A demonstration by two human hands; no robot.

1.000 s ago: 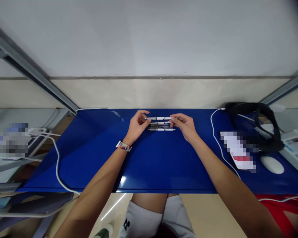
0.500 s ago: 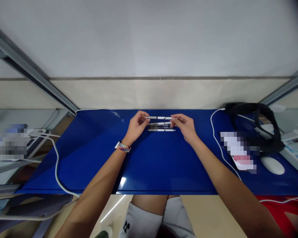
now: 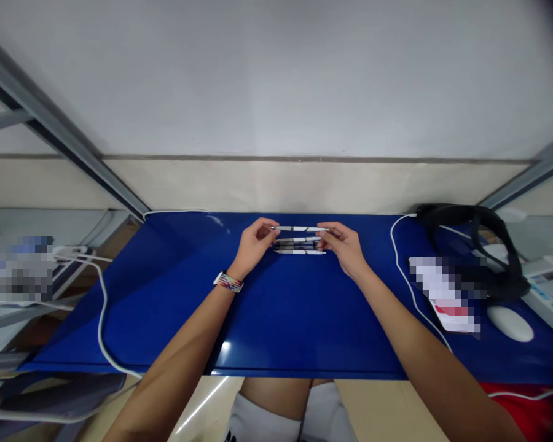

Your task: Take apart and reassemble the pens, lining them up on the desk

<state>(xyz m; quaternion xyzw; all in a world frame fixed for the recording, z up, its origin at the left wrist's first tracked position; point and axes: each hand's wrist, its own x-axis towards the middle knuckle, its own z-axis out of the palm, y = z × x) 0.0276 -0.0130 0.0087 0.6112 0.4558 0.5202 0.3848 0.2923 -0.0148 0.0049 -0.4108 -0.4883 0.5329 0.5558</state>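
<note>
I see the blue surface (image 3: pixel 276 319) filling most of the frame, its near edge cut across by my own forearms and its far right corner lost under clutter. A pixelated patch (image 3: pixel 442 285) hides whatever lies on the right part, and another blurred patch (image 3: pixel 16 267) covers things off the left side, so I cannot tell what either is. A black strap (image 3: pixel 474 245) loops at the right rear; its far end runs out of view. A white mouse (image 3: pixel 510 323) sits near the right edge, just beside the hidden patch. A white cable (image 3: pixel 102 313) trails down the left side and drops off the near edge.

The pens are small and hard to resolve from here. The top pen (image 3: pixel 299 229) is white with dark bands, lying level, raised a little above a short row of pens (image 3: pixel 299 245) that rests on the surface toward the far edge, in the middle. I cannot count that row surely; dark and white barrels run parallel, close together.

My left hand (image 3: pixel 253 245) pinches the top pen's left tip between fingertips; my right hand (image 3: pixel 345 245) pinches its right end. A striped wristband (image 3: pixel 228 282) circles my left wrist.

Open blue room lies between the pens and the near edge, and to the left as far as the cable.
</note>
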